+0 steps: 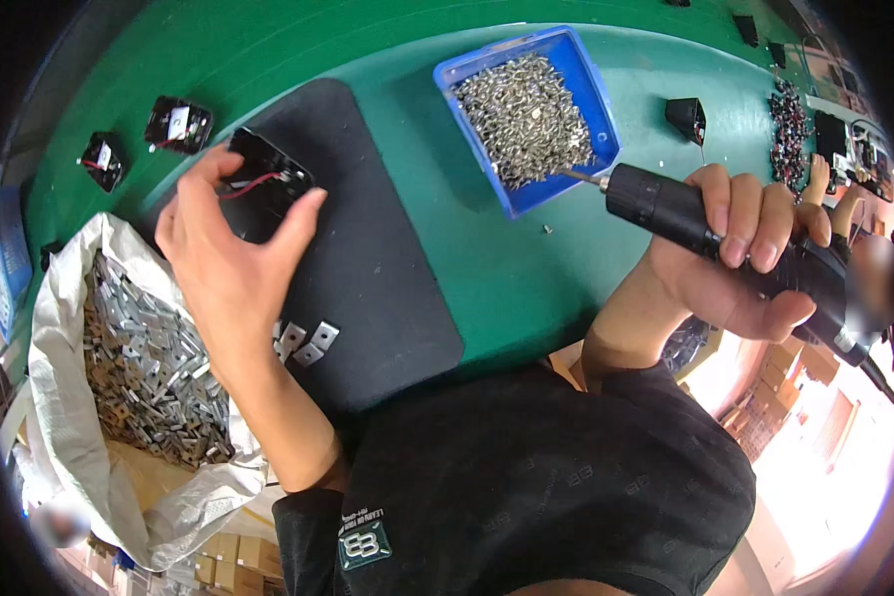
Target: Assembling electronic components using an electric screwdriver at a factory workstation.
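Note:
My left hand (230,243) grips a black plastic housing (280,159) between thumb and fingers, on the dark mat. Red wires and a small metal part show inside the housing; my hand hides its near side. Wrapped in my right hand (740,248) is a black electric screwdriver (656,199), its cord trailing off at the lower right. The bit points left and its tip is over the right rim of a blue bin (606,114) heaped with small silvery screws (521,119). Whether a screw sits on the tip is too small to tell.
Several square metal plates (310,344) lie by my left forearm on the black mat (392,288). A white sack (55,348) of metal plates stands at left. Wired black housings (179,124) sit at far left, another black housing (685,117) at right. Co-worker's hands (819,179) show at far right.

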Demonstrator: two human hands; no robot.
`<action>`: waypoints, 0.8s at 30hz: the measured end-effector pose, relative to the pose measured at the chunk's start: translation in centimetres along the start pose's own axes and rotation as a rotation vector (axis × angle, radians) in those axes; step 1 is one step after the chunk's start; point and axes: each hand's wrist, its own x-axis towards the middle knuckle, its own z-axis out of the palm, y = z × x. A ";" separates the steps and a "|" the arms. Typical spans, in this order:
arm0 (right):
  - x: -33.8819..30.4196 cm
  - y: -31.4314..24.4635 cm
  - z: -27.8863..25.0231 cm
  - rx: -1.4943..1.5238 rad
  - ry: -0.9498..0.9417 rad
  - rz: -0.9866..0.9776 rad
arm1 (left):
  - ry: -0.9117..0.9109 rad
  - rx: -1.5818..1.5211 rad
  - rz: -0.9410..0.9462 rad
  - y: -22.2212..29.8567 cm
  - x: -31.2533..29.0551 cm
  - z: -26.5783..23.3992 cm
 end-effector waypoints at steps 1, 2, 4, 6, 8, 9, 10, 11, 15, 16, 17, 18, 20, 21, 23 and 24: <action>0.0 -0.3 0.2 -0.007 0.007 0.002 | -0.005 -0.008 0.028 0.1 -0.9 -0.1; -0.1 -0.5 0.3 -0.016 0.000 0.004 | -0.010 -0.018 0.057 0.2 -1.8 -0.2; -0.4 -0.9 0.7 0.043 0.002 -0.007 | -0.039 -0.066 0.123 0.2 -3.1 -0.3; -0.8 -1.3 1.0 0.062 -0.010 0.018 | -0.027 -0.112 0.142 -0.2 -4.5 0.0; -1.1 -1.0 1.3 0.149 -0.152 0.070 | -0.062 -0.183 0.113 -0.2 -5.4 0.0; -1.6 -1.3 1.7 0.124 -0.139 0.067 | -0.065 -0.201 0.134 -0.2 -5.8 0.0; -1.7 -1.5 2.4 0.085 -0.125 0.064 | -0.063 -0.215 0.154 -0.2 -5.9 0.2; -2.1 -1.6 2.6 0.082 -0.123 0.067 | -0.053 -0.247 0.166 -0.2 -6.1 0.5; -2.9 -1.3 3.7 0.102 -0.118 0.097 | -0.067 -0.271 0.122 -0.2 -6.8 0.3; -3.0 -1.2 3.9 0.110 -0.122 0.107 | -0.057 -0.260 0.146 -0.1 -6.8 0.2; -3.1 -1.1 4.0 0.120 -0.125 0.117 | -0.048 -0.248 0.170 -0.1 -6.9 0.2; -3.2 -1.0 4.0 0.112 -0.136 0.116 | -0.047 -0.239 0.158 0.0 -7.0 0.2; -2.9 -0.8 3.9 0.118 -0.155 0.123 | -0.045 -0.271 0.156 0.0 -6.9 0.2; -2.8 -0.9 3.8 0.100 -0.155 0.122 | -0.071 -0.297 0.158 -0.1 -7.0 0.0; -2.5 -0.6 3.5 0.079 -0.155 0.118 | -0.030 -0.323 0.104 0.2 -7.2 -0.8; -2.3 -0.3 3.3 0.112 -0.159 0.131 | 0.010 -0.358 0.059 0.4 -7.3 -1.5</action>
